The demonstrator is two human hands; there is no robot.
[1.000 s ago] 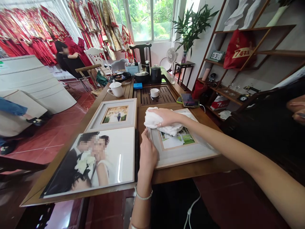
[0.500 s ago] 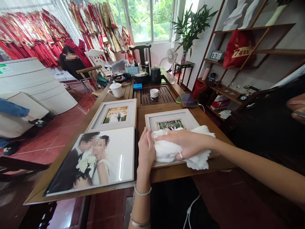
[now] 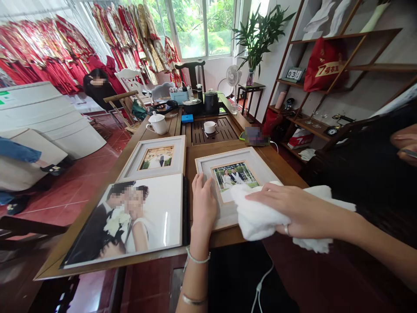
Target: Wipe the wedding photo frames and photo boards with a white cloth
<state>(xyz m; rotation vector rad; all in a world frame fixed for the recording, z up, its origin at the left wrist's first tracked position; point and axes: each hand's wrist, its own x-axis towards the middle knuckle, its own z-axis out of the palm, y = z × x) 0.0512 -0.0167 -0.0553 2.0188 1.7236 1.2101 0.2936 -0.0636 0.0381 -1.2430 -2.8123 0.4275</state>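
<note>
A picture frame (image 3: pixel 224 221) with a pale wide border and a photo of a couple outdoors lies on the wooden table (image 3: pixel 283 165). My left hand (image 3: pixel 204 202) grips its left edge, fingers bent over the rim. Bunched under the fingers of my right hand (image 3: pixel 289 208) is a white cloth (image 3: pixel 254 217), which covers the frame's lower right corner; part of it hangs past the table's front edge. To the left lie a second framed photo (image 3: pixel 130 161) and, nearer me, a large glossy portrait (image 3: pixel 163 213) of a couple.
A lidded white cup (image 3: pixel 157 124) stands at the table's left side. Farther back are a small white cup (image 3: pixel 209 127) on a slatted tea tray, a blue box (image 3: pixel 186 118) and a dark kettle (image 3: pixel 211 102). At right lies a phone (image 3: pixel 256 136) with a cable. People sit nearby.
My right hand has moved right and toward me with the cloth, uncovering the frame's photo. My left hand stays at the frame's left edge.
</note>
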